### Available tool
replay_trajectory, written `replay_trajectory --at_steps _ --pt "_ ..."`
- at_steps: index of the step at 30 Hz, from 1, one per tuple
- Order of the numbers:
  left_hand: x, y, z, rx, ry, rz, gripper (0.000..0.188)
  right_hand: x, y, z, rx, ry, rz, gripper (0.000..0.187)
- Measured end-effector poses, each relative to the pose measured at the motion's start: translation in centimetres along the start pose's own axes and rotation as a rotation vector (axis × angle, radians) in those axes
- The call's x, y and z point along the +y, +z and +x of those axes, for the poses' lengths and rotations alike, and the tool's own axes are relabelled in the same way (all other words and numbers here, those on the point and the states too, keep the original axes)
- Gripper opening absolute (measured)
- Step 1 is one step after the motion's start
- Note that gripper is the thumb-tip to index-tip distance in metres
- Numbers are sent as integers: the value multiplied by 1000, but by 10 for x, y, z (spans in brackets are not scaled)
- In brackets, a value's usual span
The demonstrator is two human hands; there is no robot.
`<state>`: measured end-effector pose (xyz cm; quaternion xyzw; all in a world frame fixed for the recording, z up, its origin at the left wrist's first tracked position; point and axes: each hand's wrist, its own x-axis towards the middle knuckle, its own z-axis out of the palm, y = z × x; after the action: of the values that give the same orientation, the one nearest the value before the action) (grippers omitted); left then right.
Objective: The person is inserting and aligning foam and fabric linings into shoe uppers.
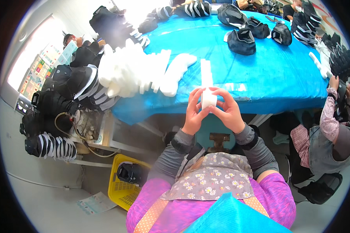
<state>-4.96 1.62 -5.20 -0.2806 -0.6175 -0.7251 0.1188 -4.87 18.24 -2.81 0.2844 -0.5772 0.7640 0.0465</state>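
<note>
Above the near edge of the table, both my hands grip one small white foam-like piece [209, 100]. My left hand [193, 110] has its fingers curled round its left side. From the right, my right hand [228, 110] closes on the same piece, and the thumbs meet at its lower end. Just beyond my fingers, a stack of narrow white pieces [206, 72] lies on the blue-covered table [245, 73]. To the left are a thick white shoe-shaped piece [177, 74] and a large heap of similar white pieces [124, 70].
Black shoe uppers [241, 41] lie on the table's far part, with more black-and-white shoe parts [79, 83] piled at left. A yellow basket [114, 182] holding a black shoe stands on the floor. At right sits another person [334, 132]; white strips [319, 65] lie nearby.
</note>
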Motion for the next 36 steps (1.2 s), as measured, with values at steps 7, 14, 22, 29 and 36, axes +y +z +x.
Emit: replay_trajectory --at_steps 7,14,22,29,36 --pt "-11 7 -15 204 10 -291 56 2 -12 -23 207 -137 257 49" --pt "-4 9 16 274 190 526 31 -1 -33 -28 361 162 85 45" --pt "24 -139 123 598 746 1137 34 -55 -110 -57 675 12 186 49" --pt "-20 -167 88 133 -35 1749 48 -67 -112 -70 482 5 322 57" --pt "49 -12 66 75 -74 -263 63 -45 -91 -56 370 183 610 37"
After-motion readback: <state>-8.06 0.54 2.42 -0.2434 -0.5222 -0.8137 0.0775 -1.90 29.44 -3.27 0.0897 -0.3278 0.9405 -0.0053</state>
